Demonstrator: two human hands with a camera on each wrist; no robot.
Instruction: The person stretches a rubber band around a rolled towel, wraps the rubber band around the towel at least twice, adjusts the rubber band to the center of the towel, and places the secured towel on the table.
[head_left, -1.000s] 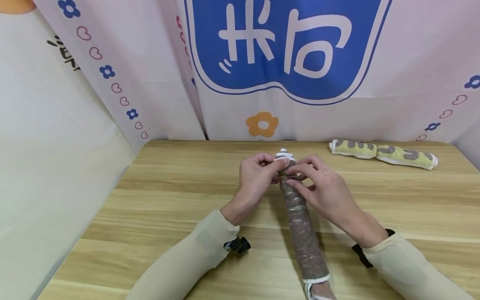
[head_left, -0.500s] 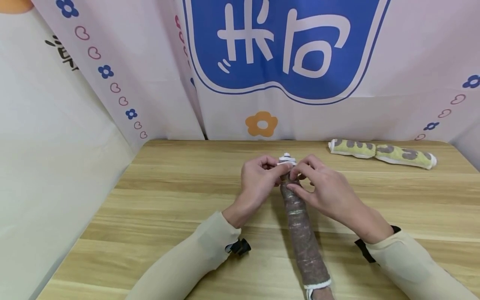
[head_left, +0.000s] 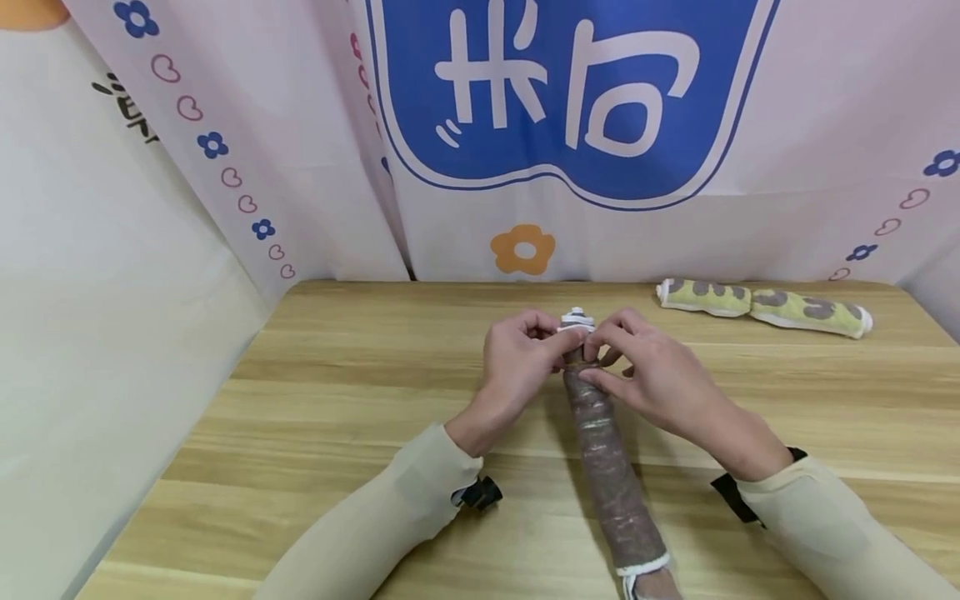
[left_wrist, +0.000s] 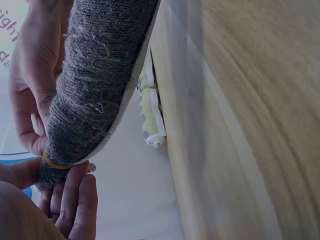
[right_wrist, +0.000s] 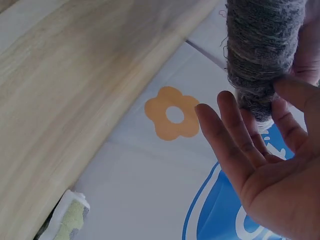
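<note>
- Brown knit wraps the roll [head_left: 611, 467], which looks grey in the wrist views; it reaches lengthwise over the table [head_left: 300, 467], its far end up in both hands and clear of the wood, its near end cut off by the bottom edge.
- Soft and light, I would judge: a fuzzy cloth bundle, likely to squash and bend under the fingers, hardly slippery and not fragile, though the loose threads could snag.
- Best hold: probably the narrow neck by the yellow band [left_wrist: 56, 164], which circles it just short of the white-striped tip [head_left: 577, 322]; a second hold midway would curb sagging.
- The left hand [head_left: 513, 358] pinches the roll beside that tip, thumb on top, fingers beneath.
- The right hand [head_left: 667, 375] pinches at the neck with thumb and forefinger, other fingers loosely apart; whether it nips band or cloth, I cannot tell.
- Writing: big white strokes on the blue sign [head_left: 720, 108], the left one like 米, cut off above; dark characters [head_left: 131, 108] on the left drape, unreadable; red "right" [left_wrist: 9, 22] in the left wrist view, more letters cropped. No brand shows on the roll.
</note>
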